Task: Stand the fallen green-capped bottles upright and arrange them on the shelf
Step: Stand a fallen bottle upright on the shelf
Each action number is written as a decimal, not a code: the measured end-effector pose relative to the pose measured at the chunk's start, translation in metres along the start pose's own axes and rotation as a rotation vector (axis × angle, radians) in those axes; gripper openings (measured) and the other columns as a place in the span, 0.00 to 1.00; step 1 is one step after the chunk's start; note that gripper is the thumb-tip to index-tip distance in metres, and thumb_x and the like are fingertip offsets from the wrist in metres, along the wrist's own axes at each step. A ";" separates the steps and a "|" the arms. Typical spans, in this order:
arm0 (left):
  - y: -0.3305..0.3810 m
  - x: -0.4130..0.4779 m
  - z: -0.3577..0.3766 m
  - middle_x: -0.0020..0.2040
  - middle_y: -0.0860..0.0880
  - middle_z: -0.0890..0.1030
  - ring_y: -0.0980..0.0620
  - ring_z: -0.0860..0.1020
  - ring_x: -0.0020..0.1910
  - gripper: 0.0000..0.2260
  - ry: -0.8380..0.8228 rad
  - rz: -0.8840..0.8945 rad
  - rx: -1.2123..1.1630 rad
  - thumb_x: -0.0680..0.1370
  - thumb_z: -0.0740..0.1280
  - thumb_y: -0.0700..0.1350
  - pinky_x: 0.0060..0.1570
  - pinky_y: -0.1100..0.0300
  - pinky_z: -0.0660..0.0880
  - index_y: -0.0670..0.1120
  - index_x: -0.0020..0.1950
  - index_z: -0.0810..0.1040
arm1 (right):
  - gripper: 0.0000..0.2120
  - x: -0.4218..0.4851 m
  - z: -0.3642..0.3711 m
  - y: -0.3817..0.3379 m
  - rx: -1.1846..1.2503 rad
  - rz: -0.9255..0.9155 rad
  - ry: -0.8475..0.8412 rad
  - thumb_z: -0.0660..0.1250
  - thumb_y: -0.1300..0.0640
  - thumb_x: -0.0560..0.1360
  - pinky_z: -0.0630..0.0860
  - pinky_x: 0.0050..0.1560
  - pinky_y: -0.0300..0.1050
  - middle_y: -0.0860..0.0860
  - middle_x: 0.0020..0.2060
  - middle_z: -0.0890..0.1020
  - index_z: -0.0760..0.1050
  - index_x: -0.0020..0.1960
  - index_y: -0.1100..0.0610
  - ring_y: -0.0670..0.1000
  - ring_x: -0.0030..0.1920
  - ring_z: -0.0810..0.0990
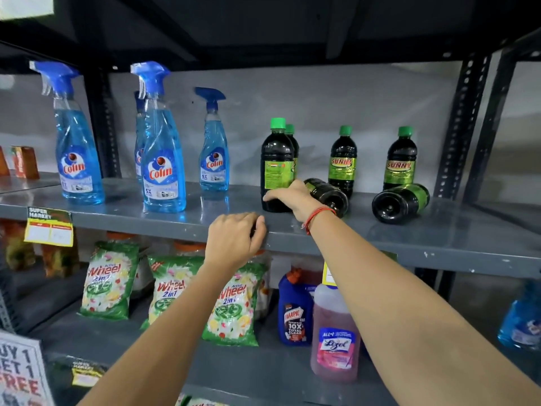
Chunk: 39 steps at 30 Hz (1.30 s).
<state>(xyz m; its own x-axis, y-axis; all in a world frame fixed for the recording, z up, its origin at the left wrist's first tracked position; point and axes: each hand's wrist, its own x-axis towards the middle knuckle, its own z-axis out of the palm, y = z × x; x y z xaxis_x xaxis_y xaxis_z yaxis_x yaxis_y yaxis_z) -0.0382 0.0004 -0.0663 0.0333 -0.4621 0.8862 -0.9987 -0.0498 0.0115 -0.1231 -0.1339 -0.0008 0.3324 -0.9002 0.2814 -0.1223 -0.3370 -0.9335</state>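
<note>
While four Sunny bottles (342,161) stand upright on the shelf (439,241), two fallen bottles (399,203) remain at three o'clock. The right hand (288,197) grips the front upright bottle (276,165); the left hand (235,238) curls on the shelf edge, gripping nothing.

rear upright bottle (291,148): mostly hidden behind front bottle (276,165) | fallen bottle (328,194): neck hidden by right hand (292,197)
</note>
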 end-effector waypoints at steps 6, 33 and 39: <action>0.002 -0.001 0.001 0.31 0.46 0.83 0.45 0.79 0.30 0.21 -0.017 -0.010 -0.008 0.77 0.52 0.48 0.33 0.55 0.71 0.42 0.36 0.79 | 0.30 0.003 0.002 0.004 -0.200 -0.054 0.129 0.80 0.49 0.60 0.74 0.46 0.40 0.51 0.46 0.78 0.73 0.56 0.60 0.51 0.49 0.77; 0.002 -0.003 0.001 0.30 0.47 0.82 0.46 0.78 0.29 0.21 -0.030 -0.026 -0.038 0.78 0.51 0.48 0.34 0.54 0.72 0.43 0.35 0.79 | 0.42 0.007 0.007 0.008 -0.227 -0.006 0.042 0.81 0.43 0.56 0.74 0.63 0.51 0.54 0.58 0.80 0.73 0.65 0.57 0.55 0.60 0.77; -0.003 -0.001 -0.006 0.36 0.45 0.85 0.45 0.81 0.35 0.22 -0.137 0.046 -0.018 0.78 0.50 0.49 0.37 0.53 0.74 0.42 0.41 0.81 | 0.39 0.000 0.005 0.003 -0.156 -0.015 -0.030 0.79 0.42 0.59 0.73 0.64 0.53 0.52 0.60 0.80 0.71 0.66 0.55 0.54 0.60 0.78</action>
<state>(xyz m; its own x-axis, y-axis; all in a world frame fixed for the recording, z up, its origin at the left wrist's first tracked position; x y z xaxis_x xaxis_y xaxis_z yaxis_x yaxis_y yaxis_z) -0.0351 0.0065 -0.0640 -0.0087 -0.5798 0.8147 -0.9998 -0.0102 -0.0179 -0.1190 -0.1341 -0.0049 0.3628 -0.8868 0.2864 -0.2601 -0.3915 -0.8827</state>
